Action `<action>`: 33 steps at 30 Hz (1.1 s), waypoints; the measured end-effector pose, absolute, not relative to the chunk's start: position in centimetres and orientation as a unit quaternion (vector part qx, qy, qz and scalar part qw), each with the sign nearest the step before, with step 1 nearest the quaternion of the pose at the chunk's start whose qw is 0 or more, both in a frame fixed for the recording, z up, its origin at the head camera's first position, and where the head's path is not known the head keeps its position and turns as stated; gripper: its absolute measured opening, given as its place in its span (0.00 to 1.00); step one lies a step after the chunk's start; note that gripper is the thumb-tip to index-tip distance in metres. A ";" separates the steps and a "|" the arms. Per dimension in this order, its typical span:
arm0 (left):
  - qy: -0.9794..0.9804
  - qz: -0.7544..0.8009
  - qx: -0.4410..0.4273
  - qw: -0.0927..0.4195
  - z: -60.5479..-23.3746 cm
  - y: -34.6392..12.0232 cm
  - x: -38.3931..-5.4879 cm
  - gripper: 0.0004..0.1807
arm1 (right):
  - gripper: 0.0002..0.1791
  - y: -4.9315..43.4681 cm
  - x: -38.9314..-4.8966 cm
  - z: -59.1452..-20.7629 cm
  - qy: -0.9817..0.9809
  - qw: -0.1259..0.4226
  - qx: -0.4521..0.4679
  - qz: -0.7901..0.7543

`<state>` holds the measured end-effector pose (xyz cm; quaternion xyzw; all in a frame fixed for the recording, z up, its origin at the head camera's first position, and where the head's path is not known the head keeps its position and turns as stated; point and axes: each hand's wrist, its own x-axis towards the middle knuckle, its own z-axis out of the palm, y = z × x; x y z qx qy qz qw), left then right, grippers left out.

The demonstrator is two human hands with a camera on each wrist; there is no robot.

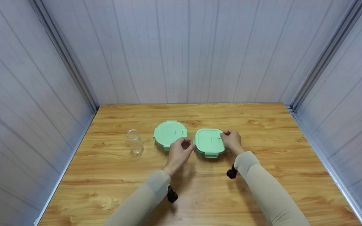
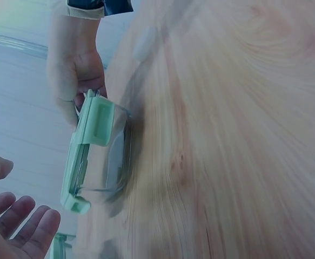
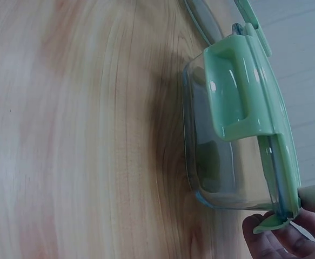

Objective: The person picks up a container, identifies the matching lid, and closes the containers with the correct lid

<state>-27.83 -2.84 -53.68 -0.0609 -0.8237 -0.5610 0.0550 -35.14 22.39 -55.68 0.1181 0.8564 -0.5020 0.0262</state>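
A square glass food container (image 1: 209,139) with a light green snap lid sits on the wooden table, in front of me and slightly right. My right hand (image 1: 232,142) pinches its right edge, thumb on the lid and fingers under the raised side latch (image 3: 270,222). The front latch (image 3: 230,89) lies down against the glass. Close to the container's left side hovers my left hand (image 1: 180,152), fingers loosely bent and holding nothing. In the left wrist view its fingers (image 2: 41,229) are apart from the container.
Left of the square container stands a round container (image 1: 167,131) with a matching green lid, partly behind my left hand. Farther left is a clear glass jar (image 1: 135,142). Pale panel walls (image 1: 181,53) enclose the table (image 1: 121,194) at the back and both sides.
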 end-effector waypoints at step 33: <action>-0.834 -0.543 -0.032 0.097 -54.6 -11.1 -25.5 0.16 | 0.15 22.6 -35.1 -56.2 0.867 0.001 0.100 -0.488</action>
